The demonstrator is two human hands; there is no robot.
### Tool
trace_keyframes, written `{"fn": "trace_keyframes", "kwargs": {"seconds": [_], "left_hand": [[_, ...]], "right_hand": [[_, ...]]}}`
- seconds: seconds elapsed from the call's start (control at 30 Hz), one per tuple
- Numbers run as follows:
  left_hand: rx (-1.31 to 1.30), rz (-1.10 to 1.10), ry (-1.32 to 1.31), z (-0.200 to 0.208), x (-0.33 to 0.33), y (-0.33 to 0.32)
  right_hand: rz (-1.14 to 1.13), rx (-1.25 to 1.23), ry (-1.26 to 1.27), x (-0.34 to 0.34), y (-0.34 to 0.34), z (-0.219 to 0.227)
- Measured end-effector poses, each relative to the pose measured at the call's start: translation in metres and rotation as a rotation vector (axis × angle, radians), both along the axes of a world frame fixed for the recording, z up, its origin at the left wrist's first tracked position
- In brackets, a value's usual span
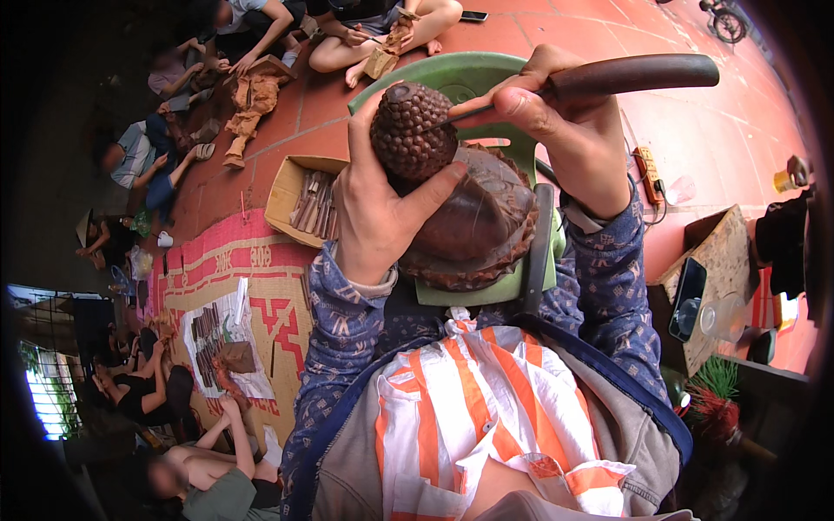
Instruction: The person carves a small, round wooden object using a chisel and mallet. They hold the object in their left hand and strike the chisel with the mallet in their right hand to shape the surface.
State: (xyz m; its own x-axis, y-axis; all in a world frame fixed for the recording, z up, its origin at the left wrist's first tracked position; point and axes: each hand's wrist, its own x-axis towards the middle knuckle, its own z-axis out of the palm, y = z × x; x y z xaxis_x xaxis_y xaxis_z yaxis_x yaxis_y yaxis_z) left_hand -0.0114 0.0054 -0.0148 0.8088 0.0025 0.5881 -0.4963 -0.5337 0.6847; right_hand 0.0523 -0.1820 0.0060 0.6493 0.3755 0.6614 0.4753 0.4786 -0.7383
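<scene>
Head: tool box (pixel 285 196) near left hand (pixel 375 207)

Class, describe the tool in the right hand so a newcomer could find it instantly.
At the picture's centre, find the large dark-brown carving with a knobbly, rounded top. Just right of those knobs, the right hand holds the tool. Unlike the tools in the open box, it is held up, thick dark handle pointing right.

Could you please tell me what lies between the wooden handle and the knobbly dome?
In the head view, a thin metal shaft and fingers of the right hand lie between handle and dome.
</scene>
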Motion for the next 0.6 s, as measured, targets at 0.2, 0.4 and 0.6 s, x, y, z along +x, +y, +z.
{"fn": "trace_keyframes", "kwargs": {"seconds": [0.2,0.4,0.6], "left_hand": [[0.011,0.015,0.007,0.002,-0.002,-0.002],[-0.011,0.01,0.013,0.0,-0.001,-0.001],[0.037,0.014,-0.016,0.003,0.0,0.0]], "right_hand": [[-0.021,-0.047,0.006,-0.001,-0.003,0.003],[-0.032,-0.118,-0.01,-0.001,-0.006,0.012],[0.179,-0.082,-0.011,0.012,-0.018,0.017]]}}
